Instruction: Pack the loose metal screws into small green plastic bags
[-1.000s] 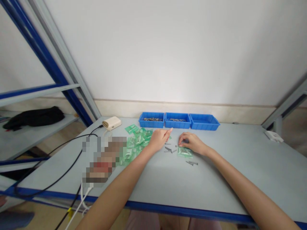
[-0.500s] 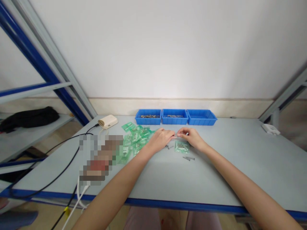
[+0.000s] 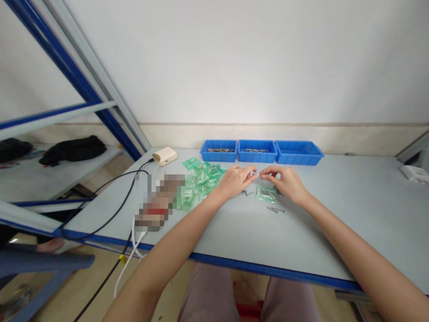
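Observation:
My left hand and my right hand meet above the table, thumb and fingers pinched together on each. Between the fingertips shows a small pale bit, too small to name. Just below them lies a green-tinted plastic bag with screws inside. Nearer to me are a few loose grey screws, and others lie beside my left wrist. To the left of that hand spreads a pile of small green bags, partly covered by my forearm.
Three blue bins stand along the wall: the left bin and middle bin hold long metal pieces, beside the right bin. A cream device, black cable and blurred-out object lie left. A white box is far right.
The view has shifted, so the table and bins appear farther right and higher. My left fingers have extended more toward the right fingertips; both hands stay together above the bag.

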The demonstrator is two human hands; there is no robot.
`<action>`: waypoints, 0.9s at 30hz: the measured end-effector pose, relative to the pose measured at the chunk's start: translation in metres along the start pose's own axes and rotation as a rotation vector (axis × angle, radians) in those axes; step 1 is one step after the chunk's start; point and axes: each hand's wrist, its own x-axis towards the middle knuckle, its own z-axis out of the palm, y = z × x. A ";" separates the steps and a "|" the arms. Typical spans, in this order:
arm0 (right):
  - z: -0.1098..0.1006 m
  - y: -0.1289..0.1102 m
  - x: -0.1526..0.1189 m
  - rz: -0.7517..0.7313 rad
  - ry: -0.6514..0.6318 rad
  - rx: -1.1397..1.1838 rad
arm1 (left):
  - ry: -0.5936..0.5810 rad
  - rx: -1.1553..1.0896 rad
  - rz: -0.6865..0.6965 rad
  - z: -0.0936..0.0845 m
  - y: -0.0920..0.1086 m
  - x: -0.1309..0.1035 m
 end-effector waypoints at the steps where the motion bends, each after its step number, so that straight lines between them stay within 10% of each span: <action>1: 0.000 0.002 0.000 -0.005 -0.006 0.021 | -0.004 0.028 0.028 0.001 -0.001 0.000; 16: 0.000 0.001 -0.003 -0.063 -0.049 0.052 | 0.128 0.133 0.160 0.005 -0.003 -0.001; 27: 0.000 -0.004 -0.006 -0.098 0.054 -0.217 | -0.061 0.133 0.096 0.002 -0.001 -0.001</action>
